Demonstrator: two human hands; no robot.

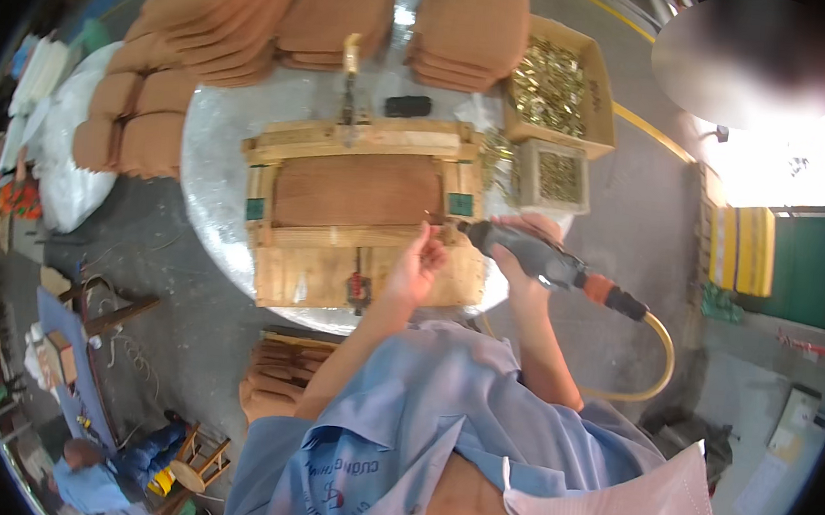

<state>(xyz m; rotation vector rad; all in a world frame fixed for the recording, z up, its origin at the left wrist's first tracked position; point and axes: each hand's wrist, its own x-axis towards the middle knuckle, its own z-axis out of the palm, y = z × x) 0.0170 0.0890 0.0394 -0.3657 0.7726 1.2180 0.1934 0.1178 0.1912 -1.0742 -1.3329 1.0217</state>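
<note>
My right hand (520,273) is wrapped around a dark air screwdriver (548,261) with an orange collar, its tip pointing left at the right side of a wooden jig (308,274). My left hand (420,266) is closed just left of that tip, thumb and fingers pinched together. Whatever small piece is between those fingertips is too small to make out. Inside the jig's frame lies a flat reddish-brown wooden panel (360,194). One toggle clamp (350,86) rises behind the panel, and another clamp (359,290) sits on the near side.
The jig rests on a round plastic-wrapped table (215,210). Stacks of brown panels (214,19) line its far side. A carton of brassy hardware (556,86) and a smaller box of screws (560,177) stand right. The screwdriver's yellow hose (666,357) loops near my right arm. A person (96,479) sits lower left.
</note>
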